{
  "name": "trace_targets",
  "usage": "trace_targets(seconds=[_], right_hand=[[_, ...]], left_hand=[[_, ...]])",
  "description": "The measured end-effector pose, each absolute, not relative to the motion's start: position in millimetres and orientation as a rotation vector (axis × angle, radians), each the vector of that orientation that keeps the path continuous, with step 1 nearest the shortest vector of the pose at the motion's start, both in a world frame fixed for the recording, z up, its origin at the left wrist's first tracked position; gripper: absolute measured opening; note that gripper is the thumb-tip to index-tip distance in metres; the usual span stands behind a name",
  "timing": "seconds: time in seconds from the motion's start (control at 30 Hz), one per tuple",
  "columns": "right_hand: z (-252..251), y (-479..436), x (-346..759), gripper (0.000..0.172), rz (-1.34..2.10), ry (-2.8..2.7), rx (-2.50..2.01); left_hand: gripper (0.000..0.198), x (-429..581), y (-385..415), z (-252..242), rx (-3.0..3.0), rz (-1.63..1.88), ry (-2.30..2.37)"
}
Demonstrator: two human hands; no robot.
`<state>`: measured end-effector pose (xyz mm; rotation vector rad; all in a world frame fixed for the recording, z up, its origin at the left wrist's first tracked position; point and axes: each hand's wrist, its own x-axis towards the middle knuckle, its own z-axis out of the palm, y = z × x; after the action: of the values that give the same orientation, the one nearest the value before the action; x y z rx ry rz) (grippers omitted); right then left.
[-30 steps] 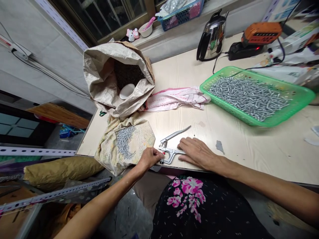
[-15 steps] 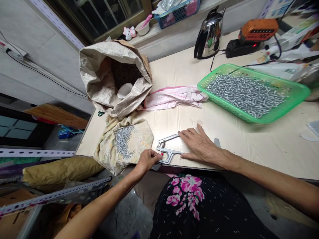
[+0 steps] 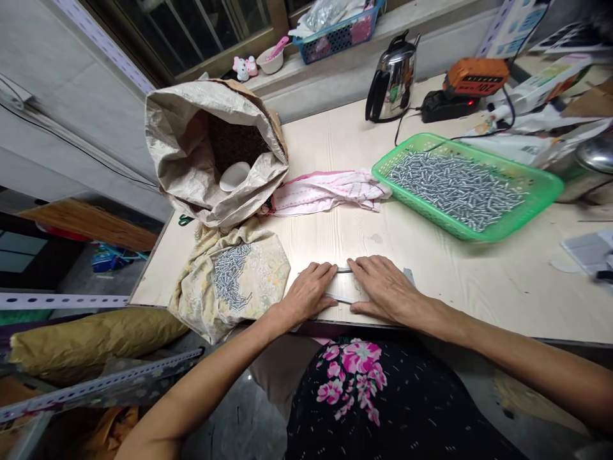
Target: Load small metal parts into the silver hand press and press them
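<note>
Both hands are on metal spring-loaded pliers [image 3: 343,298] lying at the table's front edge. My left hand [image 3: 311,287] wraps over the head end, so the jaws and spring are hidden beneath it. On the other side, my right hand [image 3: 385,287] grips the ends of the two handles, fingers on the far handle and thumb on the near one. Between the hands, short lengths of both handles show, spread apart. Left of my left hand, a pile of small silvery metal pins [image 3: 230,275] rests on a folded floral cloth [image 3: 265,268].
A green basket [image 3: 431,214] full of similar metal pieces stands to the right. Behind the cloth is an open woven sack [image 3: 167,134] with a white bowl [image 3: 235,176] inside. A pink-and-white towel [image 3: 330,191], a kettle [image 3: 395,76] and a charger with orange battery [image 3: 476,76] sit farther back.
My left hand has gone from pinching at the pliers' jaws to wrapping over their head. The right hand stays on the handles. The view has shifted slightly.
</note>
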<state>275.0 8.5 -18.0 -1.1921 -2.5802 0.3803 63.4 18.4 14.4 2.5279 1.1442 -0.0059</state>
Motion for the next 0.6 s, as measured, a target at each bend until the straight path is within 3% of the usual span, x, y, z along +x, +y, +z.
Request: trace_targets(seconds=[0.1,0.3,0.37,0.5,0.6], right_hand=[[-15,7,276,0.05,0.384,-2.614,-1.21],[-17,16,273,0.01,0.371,-2.596,-1.128],[-21,20,271,0.009,0.38,-2.586,-1.113],[-26,25,267,0.019,0.386,-2.596,-1.105],[-23,30,271,0.01,0.39,-2.576,-1.124]], left_hand=[[0.07,68,23,19,2.541,-0.066,1.162],[0.025,75,29,17,2.533,-0.088,1.126],[0.015,76,31,13,2.516,-0.063,1.161],[0.015,76,32,6,2.495,-0.021,1.215],[0.018,76,24,0,2.499,0.042,1.304]])
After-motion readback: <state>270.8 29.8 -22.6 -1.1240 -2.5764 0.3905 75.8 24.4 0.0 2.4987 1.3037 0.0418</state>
